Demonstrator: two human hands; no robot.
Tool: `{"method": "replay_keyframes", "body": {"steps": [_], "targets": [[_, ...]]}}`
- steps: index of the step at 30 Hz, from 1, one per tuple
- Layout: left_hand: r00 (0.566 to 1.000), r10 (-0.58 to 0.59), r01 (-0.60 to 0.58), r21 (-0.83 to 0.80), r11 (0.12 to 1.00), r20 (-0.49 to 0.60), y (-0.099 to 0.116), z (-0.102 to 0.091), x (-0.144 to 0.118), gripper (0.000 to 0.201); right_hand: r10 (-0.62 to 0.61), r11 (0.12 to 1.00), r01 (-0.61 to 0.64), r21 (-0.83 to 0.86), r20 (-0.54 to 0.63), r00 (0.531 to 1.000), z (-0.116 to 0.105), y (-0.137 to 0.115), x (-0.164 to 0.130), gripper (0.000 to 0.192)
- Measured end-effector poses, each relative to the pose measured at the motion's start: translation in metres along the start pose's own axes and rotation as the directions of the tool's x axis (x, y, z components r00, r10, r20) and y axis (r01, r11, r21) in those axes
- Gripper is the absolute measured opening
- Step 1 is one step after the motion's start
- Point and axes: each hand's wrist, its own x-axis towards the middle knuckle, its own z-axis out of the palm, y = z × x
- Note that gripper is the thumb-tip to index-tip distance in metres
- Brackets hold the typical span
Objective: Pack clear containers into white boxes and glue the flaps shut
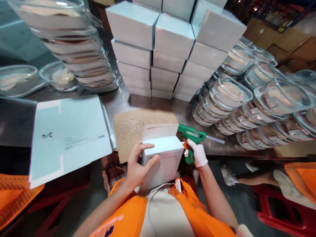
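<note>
My left hand [138,168] grips the left side of a pale blue box [164,161] held against my chest, its top flap [160,131] standing open. In a white glove, my right hand [197,154] holds a green glue gun [191,140] with an orange trigger. The gun's nozzle points at the box's upper right edge by the flap, and a clear glue stick sticks out behind it. A brown cardboard mat [133,130] lies on the metal table [14,121] just beyond the box.
Stacked pale blue boxes [172,46] stand at the back centre. Stacks of clear glass dishes [247,98] fill the right side, more glass dishes [74,49] the left. A pile of flat box blanks [69,135] overhangs the table's near edge. Another person's feet [229,177] and a red stool [283,210] are at right.
</note>
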Motion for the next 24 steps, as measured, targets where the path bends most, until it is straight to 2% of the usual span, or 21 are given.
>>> {"method": "replay_keyframes", "body": {"steps": [2, 4, 7, 8, 10, 12, 13, 15, 16, 17, 18, 20, 21, 22, 24], "targets": [[1.000, 0.003, -0.004, -0.010, 1.000, -0.029, 0.000, -0.003, 0.001, 0.036, 0.029, 1.000, -0.029, -0.011, 0.011, 1.000, -0.004, -0.006, 0.016, 0.063], [0.998, 0.019, -0.019, -0.011, 1.000, -0.057, 0.003, -0.006, 0.004, 0.037, 0.012, 0.999, -0.014, -0.038, -0.038, 0.999, -0.013, -0.015, 0.021, 0.056], [0.999, 0.034, -0.036, -0.045, 0.998, -0.038, 0.009, -0.008, 0.009, 0.039, -0.128, 0.990, 0.116, -0.077, -0.175, 0.976, -0.017, -0.033, 0.009, 0.037], [0.999, 0.043, -0.044, -0.063, 0.997, -0.019, 0.011, -0.007, 0.010, 0.040, -0.192, 0.981, 0.182, -0.074, -0.168, 0.967, -0.012, -0.040, 0.003, 0.034], [0.997, 0.072, -0.070, -0.092, 0.993, 0.021, 0.012, -0.005, 0.011, 0.039, -0.264, 0.964, 0.264, 0.010, -0.013, 0.964, 0.004, -0.054, -0.008, 0.043], [0.994, 0.097, -0.092, -0.097, 0.991, 0.050, 0.011, -0.002, 0.011, 0.038, -0.231, 0.966, 0.197, 0.169, 0.215, 0.949, 0.023, -0.063, -0.013, 0.050], [0.993, 0.098, -0.093, -0.093, 0.991, 0.060, 0.010, -0.001, 0.011, 0.038, -0.206, 0.961, 0.140, 0.236, 0.284, 0.936, 0.030, -0.066, -0.014, 0.052], [0.995, 0.082, -0.075, -0.110, 0.991, 0.056, 0.006, 0.001, 0.012, 0.038, -0.210, 0.944, 0.115, 0.310, 0.291, 0.933, 0.035, -0.065, -0.012, 0.054], [0.996, 0.072, -0.064, -0.157, 0.985, 0.044, 0.004, 0.001, 0.013, 0.038, -0.255, 0.936, 0.162, 0.311, 0.286, 0.924, 0.033, -0.063, -0.011, 0.053], [0.998, 0.065, -0.057, -0.231, 0.971, 0.028, 0.003, 0.002, 0.015, 0.041, -0.328, 0.925, 0.237, 0.296, 0.309, 0.893, 0.028, -0.061, -0.010, 0.055], [0.998, 0.061, -0.054, -0.314, 0.948, 0.013, 0.002, 0.001, 0.018, 0.046, -0.413, 0.904, 0.328, 0.274, 0.364, 0.835, 0.022, -0.059, -0.009, 0.060], [0.997, 0.075, -0.068, -0.433, 0.899, -0.001, 0.000, 0.000, 0.022, 0.053, -0.562, 0.819, 0.525, 0.231, 0.508, 0.653, 0.010, -0.057, -0.010, 0.074], [0.996, 0.094, -0.080, -0.437, 0.896, 0.010, 0.000, -0.002, 0.024, 0.050, -0.613, 0.757, 0.617, 0.213, 0.557, 0.560, 0.006, -0.058, -0.011, 0.077], [0.992, 0.121, -0.100, -0.407, 0.908, 0.028, 0.001, -0.004, 0.026, 0.041, -0.651, 0.691, 0.698, 0.188, 0.581, 0.488, 0.003, -0.059, -0.013, 0.075], [0.981, 0.180, -0.150, -0.308, 0.940, 0.071, 0.003, -0.009, 0.027, 0.021, -0.694, 0.581, 0.805, 0.119, 0.589, 0.414, 0.004, -0.060, -0.015, 0.057]]}}
